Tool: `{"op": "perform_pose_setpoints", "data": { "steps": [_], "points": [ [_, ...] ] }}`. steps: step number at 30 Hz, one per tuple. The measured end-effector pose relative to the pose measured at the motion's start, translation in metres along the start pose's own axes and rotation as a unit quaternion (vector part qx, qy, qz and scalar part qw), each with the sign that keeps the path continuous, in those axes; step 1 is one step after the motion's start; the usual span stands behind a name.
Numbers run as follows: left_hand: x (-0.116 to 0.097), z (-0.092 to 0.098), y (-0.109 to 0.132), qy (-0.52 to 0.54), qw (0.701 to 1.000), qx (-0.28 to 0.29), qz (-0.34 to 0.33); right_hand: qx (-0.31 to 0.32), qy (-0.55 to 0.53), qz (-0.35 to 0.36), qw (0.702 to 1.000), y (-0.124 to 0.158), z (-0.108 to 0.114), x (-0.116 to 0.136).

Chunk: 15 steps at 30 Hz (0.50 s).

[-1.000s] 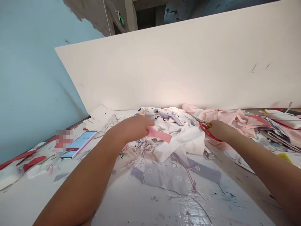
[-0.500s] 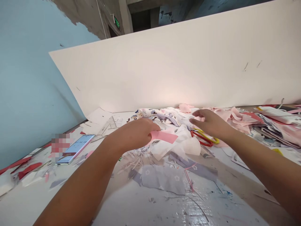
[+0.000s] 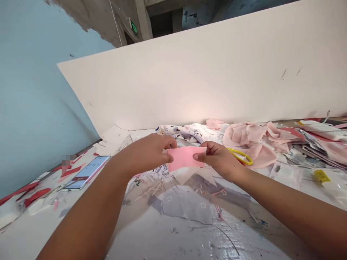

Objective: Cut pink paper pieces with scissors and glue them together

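Both my hands hold a small pink piece of fabric (image 3: 182, 159) flat above the table. My left hand (image 3: 148, 151) pinches its left edge with closed fingers. My right hand (image 3: 218, 159) pinches its right edge between thumb and fingers. Scissors with yellow and red handles (image 3: 241, 156) lie on the scraps just behind my right hand, apart from it. Under the pink piece lie white and floral fabric scraps (image 3: 187, 133) and thin cut strips (image 3: 154, 184).
A phone (image 3: 87, 172) lies at the left of the white table (image 3: 151, 238). Pink fabric pieces (image 3: 255, 139) and stacked printed cloth (image 3: 320, 144) fill the right. A grey patterned scrap (image 3: 187, 206) lies in front. A tall white board (image 3: 211, 72) stands behind.
My right hand let go of the scissors, left them on the scraps and came left to take the right edge of the pink piece, which now is held flat between both hands.
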State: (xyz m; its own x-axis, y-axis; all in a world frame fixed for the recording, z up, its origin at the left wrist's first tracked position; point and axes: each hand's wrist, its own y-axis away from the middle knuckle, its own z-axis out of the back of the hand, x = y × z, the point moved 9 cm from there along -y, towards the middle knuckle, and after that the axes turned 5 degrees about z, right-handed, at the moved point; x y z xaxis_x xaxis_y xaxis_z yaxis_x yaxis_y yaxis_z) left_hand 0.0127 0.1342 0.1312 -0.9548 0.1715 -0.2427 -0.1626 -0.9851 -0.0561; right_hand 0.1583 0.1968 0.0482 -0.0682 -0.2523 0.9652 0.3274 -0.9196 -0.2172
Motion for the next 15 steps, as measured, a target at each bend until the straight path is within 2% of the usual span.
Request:
{"op": "perform_pose_setpoints", "data": {
  "steps": [3, 6, 7, 8, 10, 13, 15],
  "points": [
    [-0.005, 0.034, 0.018, -0.049, 0.992, -0.114, 0.013, -0.001, -0.007, 0.007, 1.000, 0.000, -0.001, 0.001],
    [-0.014, 0.059, 0.031, -0.094, 0.979, -0.179, 0.023, 0.008, -0.002, 0.015, 1.000, 0.002, -0.004, 0.003],
    [-0.016, 0.063, 0.031, -0.102, 0.978, -0.183, 0.024, 0.010, 0.004, 0.015, 1.000, 0.003, -0.005, 0.004],
    [-0.019, 0.064, 0.029, -0.105, 0.978, -0.178, 0.022, 0.010, 0.013, 0.014, 1.000, 0.004, -0.005, 0.006],
    [-0.022, 0.057, 0.019, -0.094, 0.986, -0.135, 0.009, 0.012, 0.031, 0.013, 0.999, 0.007, -0.005, 0.008],
    [-0.017, 0.028, -0.003, -0.025, 0.999, -0.010, -0.021, 0.028, 0.043, 0.012, 0.999, 0.009, -0.007, 0.012],
    [-0.002, 0.005, -0.014, 0.057, 0.997, 0.060, -0.009, 0.037, 0.041, 0.017, 0.998, 0.010, -0.007, 0.014]
  ]
}}
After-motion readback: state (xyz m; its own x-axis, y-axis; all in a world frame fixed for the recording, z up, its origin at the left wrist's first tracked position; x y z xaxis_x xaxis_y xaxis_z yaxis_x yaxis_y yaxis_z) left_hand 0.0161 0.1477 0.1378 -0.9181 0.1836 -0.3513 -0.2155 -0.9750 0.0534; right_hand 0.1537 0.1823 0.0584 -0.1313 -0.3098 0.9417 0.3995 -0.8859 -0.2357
